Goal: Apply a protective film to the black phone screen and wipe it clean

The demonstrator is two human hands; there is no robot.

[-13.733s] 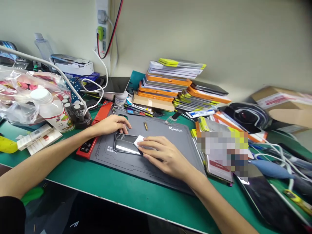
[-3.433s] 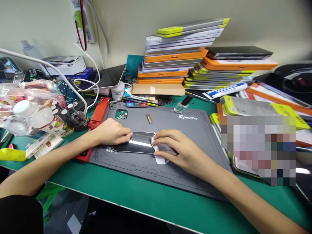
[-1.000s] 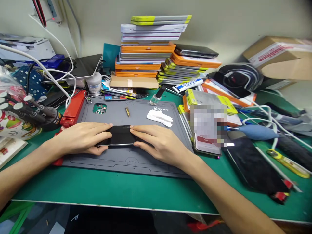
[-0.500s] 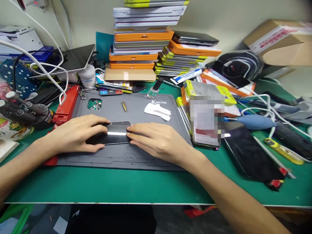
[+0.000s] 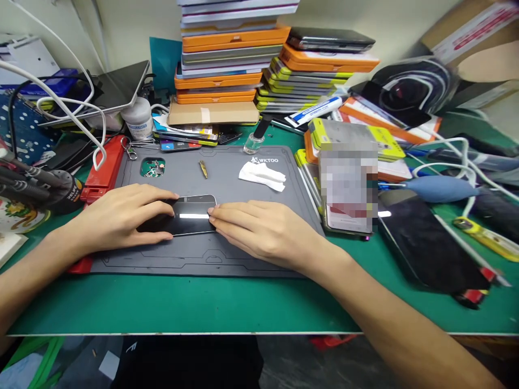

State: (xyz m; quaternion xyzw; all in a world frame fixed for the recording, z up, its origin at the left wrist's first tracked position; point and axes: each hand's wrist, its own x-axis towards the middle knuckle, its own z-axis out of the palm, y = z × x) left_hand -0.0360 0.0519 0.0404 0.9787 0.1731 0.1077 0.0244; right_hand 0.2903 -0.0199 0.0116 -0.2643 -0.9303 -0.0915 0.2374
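Observation:
A smartphone (image 5: pixel 194 224) with a dark, glossy screen lies sideways on the grey work mat (image 5: pixel 243 259), a bright strip of light reflected across it. My left hand (image 5: pixel 125 216) spans its left end, fingers at the far edge and over the glass, thumb at the near edge; the palm hides that end. At the right end, the bunched fingertips of my right hand (image 5: pixel 259 229) press on the edge. A thin line runs along the far side of the screen. Beyond the phone are a small brass-coloured tip (image 5: pixel 203 169) and a folded white wipe (image 5: pixel 263 176).
A glass bottle (image 5: pixel 254 141) with a black cap stands at the mat's far edge. Stacked orange and yellow-grey cases (image 5: pixel 235 39) rise behind. Right of the mat lie another phone (image 5: pixel 430 243) and a blue air blower (image 5: pixel 441 188). A tool holder (image 5: pixel 67 192) stands left.
The camera view has shifted slightly. My right fingertips are drawn closer together at the phone's right end. My left hand keeps its hold, and the phone stays about where it was.

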